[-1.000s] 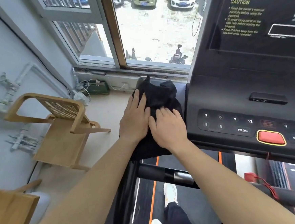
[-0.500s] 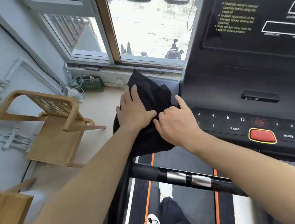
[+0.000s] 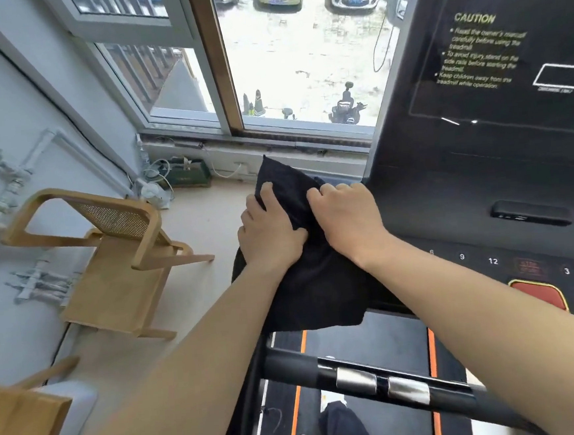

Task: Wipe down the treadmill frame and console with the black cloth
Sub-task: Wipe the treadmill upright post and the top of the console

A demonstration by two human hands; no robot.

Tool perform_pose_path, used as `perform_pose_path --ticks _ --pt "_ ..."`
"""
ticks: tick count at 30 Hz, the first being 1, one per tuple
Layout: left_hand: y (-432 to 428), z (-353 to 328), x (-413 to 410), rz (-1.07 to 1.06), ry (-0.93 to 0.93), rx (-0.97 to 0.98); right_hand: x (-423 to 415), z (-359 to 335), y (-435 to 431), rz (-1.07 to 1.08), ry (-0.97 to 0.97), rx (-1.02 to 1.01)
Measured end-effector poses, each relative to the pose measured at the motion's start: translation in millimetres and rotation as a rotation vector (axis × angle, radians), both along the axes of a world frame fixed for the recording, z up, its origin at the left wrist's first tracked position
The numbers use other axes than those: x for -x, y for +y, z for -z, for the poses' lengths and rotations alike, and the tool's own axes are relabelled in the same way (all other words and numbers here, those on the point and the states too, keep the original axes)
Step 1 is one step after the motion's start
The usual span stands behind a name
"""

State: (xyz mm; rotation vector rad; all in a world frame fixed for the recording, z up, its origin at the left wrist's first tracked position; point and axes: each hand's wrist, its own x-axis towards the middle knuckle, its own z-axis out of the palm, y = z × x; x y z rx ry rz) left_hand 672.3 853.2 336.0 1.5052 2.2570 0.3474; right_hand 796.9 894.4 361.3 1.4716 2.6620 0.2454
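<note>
The black cloth [image 3: 313,284] is draped over the left end of the treadmill console [image 3: 465,189], its lower edge hanging toward the belt. My left hand [image 3: 269,233] grips the cloth's left side with fingers curled into the fabric. My right hand [image 3: 347,218] is bunched on the cloth's right side, next to the console's left edge. The console is black, with a caution label, number keys and a red stop button [image 3: 539,295]. A black handlebar [image 3: 377,378] with metal sensor plates crosses below my arms.
A wooden chair [image 3: 110,255] stands on the floor to the left. A window [image 3: 287,62] lies straight ahead, with cables and a green box under its sill. Another wooden piece [image 3: 17,430] is at the lower left. My shoes show on the belt [image 3: 391,339].
Both hands have gone from lying flat on the cloth to gripping and bunching it. My right hand has shifted up and closed into the fabric. The cloth's lower part now hangs lower over the console edge.
</note>
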Motion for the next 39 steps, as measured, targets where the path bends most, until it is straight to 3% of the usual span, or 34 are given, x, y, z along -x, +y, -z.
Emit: perform_pose_path --ticks 7,11,14,24,30,32,35,39 --pt "10 5 -5 0.055 0.230 -0.051 -5 6 11 -0.048 0.027 -0.066" --pt "32 5 -15 0.258 0.395 -0.077 -18 -1 -11 0.059 0.017 -0.056" --pt "39 5 -17 0.384 0.402 -0.137 -23 -4 -14 0.104 0.006 -0.064" --pt "-1 8 5 -0.004 -0.051 -0.001 -11 17 10 0.003 -0.004 -0.044" --pt "-15 -1 29 0.007 -0.386 -0.113 -19 -6 -8 0.076 0.162 0.014" --pt "-24 -5 36 0.083 -0.248 -0.207 -23 -12 -34 0.062 0.276 -0.033" --pt "-36 -2 31 0.326 0.033 -0.361 -16 0 -67 -0.003 0.344 0.133" --pt "-40 15 29 0.467 0.073 -0.280 -4 17 -77 0.013 0.337 0.293"
